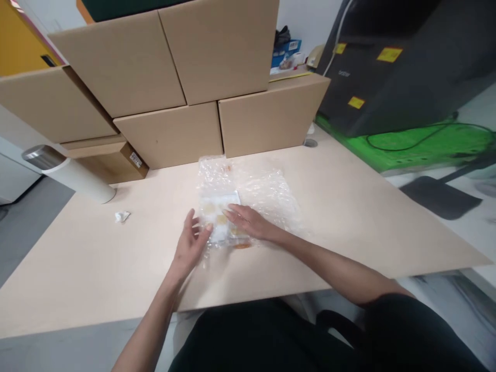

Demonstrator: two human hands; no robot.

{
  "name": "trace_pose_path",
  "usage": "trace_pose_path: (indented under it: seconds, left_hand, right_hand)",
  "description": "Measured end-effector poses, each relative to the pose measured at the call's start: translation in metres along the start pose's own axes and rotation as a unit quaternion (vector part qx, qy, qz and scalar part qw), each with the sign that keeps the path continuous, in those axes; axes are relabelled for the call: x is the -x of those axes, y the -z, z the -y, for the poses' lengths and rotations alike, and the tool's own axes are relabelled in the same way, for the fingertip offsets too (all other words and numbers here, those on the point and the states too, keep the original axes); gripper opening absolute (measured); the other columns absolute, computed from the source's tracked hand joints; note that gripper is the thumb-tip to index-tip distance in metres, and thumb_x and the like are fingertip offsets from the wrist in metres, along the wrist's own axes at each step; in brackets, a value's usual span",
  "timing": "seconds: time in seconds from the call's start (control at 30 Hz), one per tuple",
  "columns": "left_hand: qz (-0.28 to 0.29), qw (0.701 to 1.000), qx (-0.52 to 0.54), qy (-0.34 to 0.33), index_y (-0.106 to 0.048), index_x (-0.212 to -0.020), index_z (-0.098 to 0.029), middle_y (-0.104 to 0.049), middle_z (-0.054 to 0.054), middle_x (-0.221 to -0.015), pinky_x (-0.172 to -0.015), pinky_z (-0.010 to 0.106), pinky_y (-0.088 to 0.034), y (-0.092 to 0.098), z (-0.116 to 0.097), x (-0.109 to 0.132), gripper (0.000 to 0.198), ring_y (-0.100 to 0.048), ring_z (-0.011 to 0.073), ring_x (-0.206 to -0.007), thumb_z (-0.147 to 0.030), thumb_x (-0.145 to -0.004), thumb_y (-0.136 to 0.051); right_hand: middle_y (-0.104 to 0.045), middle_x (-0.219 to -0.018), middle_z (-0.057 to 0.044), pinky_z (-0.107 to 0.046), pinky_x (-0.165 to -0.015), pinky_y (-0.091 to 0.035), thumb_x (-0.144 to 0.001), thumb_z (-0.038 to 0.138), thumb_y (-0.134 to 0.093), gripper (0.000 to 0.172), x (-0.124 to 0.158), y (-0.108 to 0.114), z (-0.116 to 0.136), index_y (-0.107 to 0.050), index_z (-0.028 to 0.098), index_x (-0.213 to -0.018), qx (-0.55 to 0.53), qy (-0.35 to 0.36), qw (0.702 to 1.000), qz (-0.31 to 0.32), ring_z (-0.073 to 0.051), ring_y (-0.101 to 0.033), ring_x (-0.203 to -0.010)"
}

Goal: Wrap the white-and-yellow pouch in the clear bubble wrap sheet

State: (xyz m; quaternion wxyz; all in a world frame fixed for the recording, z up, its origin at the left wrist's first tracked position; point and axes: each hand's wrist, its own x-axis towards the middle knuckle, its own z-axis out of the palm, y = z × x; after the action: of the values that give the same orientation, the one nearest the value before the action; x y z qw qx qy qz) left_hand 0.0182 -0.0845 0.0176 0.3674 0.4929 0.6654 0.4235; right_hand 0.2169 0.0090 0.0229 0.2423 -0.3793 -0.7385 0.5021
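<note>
A sheet of clear bubble wrap (267, 188) is spread on the table, its left part folded over a flat white item with yellowish patches (217, 209). What the item is, I cannot make out through the plastic. My left hand (189, 245) is at the left edge of the wrapped item, fingers apart and thumb touching the plastic. From the right, my right hand (248, 219) lies over the item, its fingers stretched out flat on the wrap. An orange-brown strip (243, 246) shows at the near edge of the wrap.
Stacked cardboard boxes (170, 135) stand along the back of the table (341, 227). On the left are a white bottle with a metal cap (77, 178) and a crumpled white scrap (122, 216). A large dark machine (391, 77) rises on a green surface (430, 144) at the right.
</note>
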Motion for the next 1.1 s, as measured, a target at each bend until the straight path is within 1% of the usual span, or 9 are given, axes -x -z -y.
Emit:
trace_pose_path:
  seconds: [0.07, 0.17, 0.33, 0.47, 0.6, 0.7, 0.77, 0.9, 1.1]
  left_hand:
    - [-0.016, 0.998, 0.059, -0.023, -0.018, -0.155, -0.023, -0.043, 0.021, -0.148, -0.098, 0.047, -0.052, -0.005, -0.009, 0.001, 0.087, -0.057, 0.0294, -0.124, -0.057, -0.088, -0.062]
    - [-0.024, 0.993, 0.049, -0.108, -0.022, -0.153, -0.030, -0.043, 0.015, -0.151, -0.107, 0.048, -0.045, -0.023, -0.031, 0.006, 0.074, -0.051, 0.0273, -0.132, -0.050, -0.092, -0.060]
    - [0.089, 0.964, -0.029, -0.249, -0.035, -0.148, -0.027, -0.033, 0.012, -0.161, -0.121, 0.050, -0.026, -0.064, -0.059, 0.002, 0.051, -0.030, 0.0261, -0.150, -0.043, -0.101, -0.046]
    - [0.187, 0.924, -0.085, -0.321, -0.039, -0.148, -0.026, -0.030, 0.011, -0.163, -0.123, 0.051, -0.020, -0.101, -0.060, -0.015, 0.049, -0.023, 0.0252, -0.153, -0.042, -0.102, -0.044]
    - [0.251, 0.887, -0.209, -0.326, -0.036, -0.152, -0.027, -0.029, 0.009, -0.164, -0.124, 0.055, -0.014, -0.129, -0.049, -0.028, 0.053, -0.018, 0.0259, -0.154, -0.046, -0.103, -0.041]
    - [0.264, 0.861, -0.291, -0.324, -0.035, -0.154, -0.022, -0.025, 0.011, -0.165, -0.124, 0.056, -0.012, -0.142, -0.044, -0.032, 0.057, -0.017, 0.0284, -0.154, -0.046, -0.103, -0.041]
    - [0.262, 0.845, -0.331, -0.328, -0.036, -0.153, -0.018, -0.026, 0.013, -0.165, -0.123, 0.057, -0.013, -0.148, -0.043, -0.033, 0.058, -0.018, 0.0310, -0.154, -0.045, -0.102, -0.043]
    - [0.253, 0.823, -0.377, -0.341, -0.039, -0.152, -0.016, -0.029, 0.012, -0.164, -0.123, 0.057, -0.016, -0.152, -0.043, -0.034, 0.058, -0.021, 0.0319, -0.153, -0.045, -0.102, -0.044]
    - [0.250, 0.817, -0.395, -0.339, -0.042, -0.151, -0.019, -0.033, 0.009, -0.163, -0.122, 0.056, -0.020, -0.151, -0.040, -0.036, 0.059, -0.024, 0.0322, -0.152, -0.051, -0.101, -0.044]
  right_hand:
    - [-0.067, -0.124, -0.009, -0.048, -0.103, -0.043, -0.090, 0.068, -0.051, 0.052, 0.002, 0.005, -0.001, -0.068, 0.026, -0.117, -0.075, -0.035, 0.997, 0.002, -0.030, -0.059, -0.118]
    - [-0.068, -0.123, -0.006, -0.044, -0.102, -0.046, -0.090, 0.065, -0.055, 0.048, 0.006, 0.013, -0.005, -0.069, 0.028, -0.116, -0.219, -0.051, 0.974, 0.004, -0.026, -0.061, -0.116]
    - [-0.072, -0.106, -0.005, -0.034, -0.087, -0.052, -0.084, 0.055, -0.066, 0.038, 0.024, 0.032, -0.011, -0.072, 0.023, -0.105, -0.364, -0.069, 0.928, -0.032, -0.021, -0.066, -0.098]
    - [-0.074, -0.089, -0.005, -0.031, -0.070, -0.052, -0.077, 0.054, -0.071, 0.037, 0.043, 0.052, -0.020, -0.073, 0.020, -0.093, -0.356, -0.119, 0.919, -0.121, -0.021, -0.066, -0.081]
    - [-0.068, -0.073, -0.002, -0.030, -0.064, -0.049, -0.072, 0.047, -0.072, 0.027, 0.061, 0.073, -0.042, -0.071, 0.021, -0.082, -0.282, -0.143, 0.927, -0.199, -0.018, -0.062, -0.067]
    - [-0.069, -0.089, -0.004, -0.034, -0.076, -0.049, -0.071, 0.044, -0.068, 0.026, 0.067, 0.088, -0.061, -0.071, 0.023, -0.085, -0.128, -0.103, 0.947, -0.277, -0.019, -0.062, -0.079]
    - [-0.068, -0.104, -0.006, -0.037, -0.087, -0.048, -0.072, 0.046, -0.066, 0.032, 0.062, 0.096, -0.069, -0.070, 0.022, -0.094, -0.050, -0.087, 0.941, -0.323, -0.022, -0.062, -0.091]
    - [-0.068, -0.092, -0.004, -0.035, -0.084, -0.048, -0.073, 0.049, -0.068, 0.034, 0.031, 0.106, -0.071, -0.066, 0.020, -0.091, -0.089, -0.125, 0.937, -0.313, -0.023, -0.061, -0.094]
    - [-0.057, -0.063, 0.004, -0.028, -0.061, -0.043, -0.063, 0.046, -0.080, 0.038, -0.020, 0.103, -0.061, -0.054, 0.021, -0.069, -0.168, -0.128, 0.939, -0.272, -0.015, -0.053, -0.065]
